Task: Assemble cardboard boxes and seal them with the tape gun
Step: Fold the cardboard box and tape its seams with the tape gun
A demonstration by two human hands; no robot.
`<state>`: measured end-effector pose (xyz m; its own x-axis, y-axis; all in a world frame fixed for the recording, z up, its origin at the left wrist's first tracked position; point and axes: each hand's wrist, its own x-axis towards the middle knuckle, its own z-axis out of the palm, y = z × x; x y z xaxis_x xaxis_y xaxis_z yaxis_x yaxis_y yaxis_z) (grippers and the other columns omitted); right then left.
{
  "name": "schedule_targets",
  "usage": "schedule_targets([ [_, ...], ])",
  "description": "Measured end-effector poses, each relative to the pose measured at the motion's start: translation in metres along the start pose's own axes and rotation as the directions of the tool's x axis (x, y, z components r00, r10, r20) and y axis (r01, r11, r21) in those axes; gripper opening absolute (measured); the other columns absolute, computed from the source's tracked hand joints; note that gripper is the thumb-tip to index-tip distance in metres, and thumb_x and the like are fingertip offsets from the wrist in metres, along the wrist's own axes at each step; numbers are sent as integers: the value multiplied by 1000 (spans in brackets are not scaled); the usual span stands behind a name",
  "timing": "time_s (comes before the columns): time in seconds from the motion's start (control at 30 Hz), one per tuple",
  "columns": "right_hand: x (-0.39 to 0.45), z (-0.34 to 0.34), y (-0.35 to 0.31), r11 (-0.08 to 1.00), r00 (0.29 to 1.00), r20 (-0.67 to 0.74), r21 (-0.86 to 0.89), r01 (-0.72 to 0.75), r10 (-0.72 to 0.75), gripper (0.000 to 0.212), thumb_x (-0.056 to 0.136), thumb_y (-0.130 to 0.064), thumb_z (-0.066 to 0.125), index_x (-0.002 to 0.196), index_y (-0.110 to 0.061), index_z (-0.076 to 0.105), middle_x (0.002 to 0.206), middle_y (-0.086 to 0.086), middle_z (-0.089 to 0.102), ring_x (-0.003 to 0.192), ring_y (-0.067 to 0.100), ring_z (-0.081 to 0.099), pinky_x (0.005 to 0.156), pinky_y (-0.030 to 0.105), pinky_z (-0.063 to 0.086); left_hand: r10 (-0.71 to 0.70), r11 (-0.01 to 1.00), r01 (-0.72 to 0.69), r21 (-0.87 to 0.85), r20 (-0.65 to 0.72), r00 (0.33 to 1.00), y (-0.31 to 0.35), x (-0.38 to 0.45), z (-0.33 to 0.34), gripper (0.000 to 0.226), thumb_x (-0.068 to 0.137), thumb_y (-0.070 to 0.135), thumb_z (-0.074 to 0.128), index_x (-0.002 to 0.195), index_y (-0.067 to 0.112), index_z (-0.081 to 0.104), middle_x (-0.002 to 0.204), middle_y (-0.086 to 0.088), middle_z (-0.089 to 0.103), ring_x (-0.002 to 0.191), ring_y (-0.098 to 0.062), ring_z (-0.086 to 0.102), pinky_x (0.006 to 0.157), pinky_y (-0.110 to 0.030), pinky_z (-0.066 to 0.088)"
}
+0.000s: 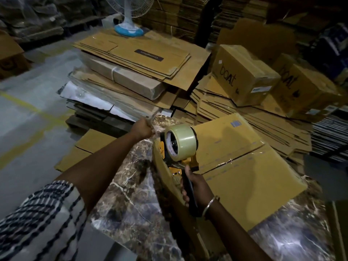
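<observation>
Tape gun (178, 146) is gripped by its black handle in right hand (195, 185), fingers wrapped tight, w/ gun held at near-left edge of box (244, 166), which is set on marble table (131, 194). Loose tape end (155, 117) is pinched in left hand (142, 128), fist closed, just beyond box corner

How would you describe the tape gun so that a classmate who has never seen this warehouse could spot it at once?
Find the marble-patterned table with a closed cardboard box on it. At the box's near left corner, the right hand grips a black handle. That is the tape gun: the only yellow-framed tool, carrying a fat roll of clear tape.
</observation>
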<state>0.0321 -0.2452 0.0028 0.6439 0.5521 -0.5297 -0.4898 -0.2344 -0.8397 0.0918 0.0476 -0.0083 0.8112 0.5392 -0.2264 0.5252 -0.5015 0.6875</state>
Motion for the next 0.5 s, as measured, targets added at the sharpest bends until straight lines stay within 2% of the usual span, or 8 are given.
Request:
schedule_targets([
  [0.07,-2,3,5,1000,1000,-17,-15,21,-21,70,76,-81,55,62,-13,52,55,9,43,40,19,35,45,24,29,3,1000,-3,0,16,1000,-5,-4,5,19,89,14,72,72,6,71,77,-14,70,76,-25,65,74,-35,51],
  [0.13,-4,5,5,999,999,-28,-21,28,-29,67,75,-78,53,60,-13,52,55,9,44,39,19,35,45,24,29,3,999,-3,-47,10,1000,-7,-7,12,20,89,13,72,74,-1,71,74,-14,67,71,-21,59,68,-30,42],
  [0.3,-9,8,3,999,999,-30,-15,33,-33,65,73,-75,53,62,-10,51,53,9,43,38,18,34,43,23,27,-33,988,33,-150,5,999,-13,-6,18,23,91,13,69,72,1,68,71,-13,63,65,-18,53,66,-29,36],
  [0.5,-6,14,4,998,998,-52,-37,42,-44,66,72,-77,53,58,-13,50,53,10,43,38,19,34,43,23,27,-29,981,27,-194,-8,1000,-19,-4,24,22,91,13,69,72,3,66,67,-9,60,72,-24,55,68,-31,37],
])
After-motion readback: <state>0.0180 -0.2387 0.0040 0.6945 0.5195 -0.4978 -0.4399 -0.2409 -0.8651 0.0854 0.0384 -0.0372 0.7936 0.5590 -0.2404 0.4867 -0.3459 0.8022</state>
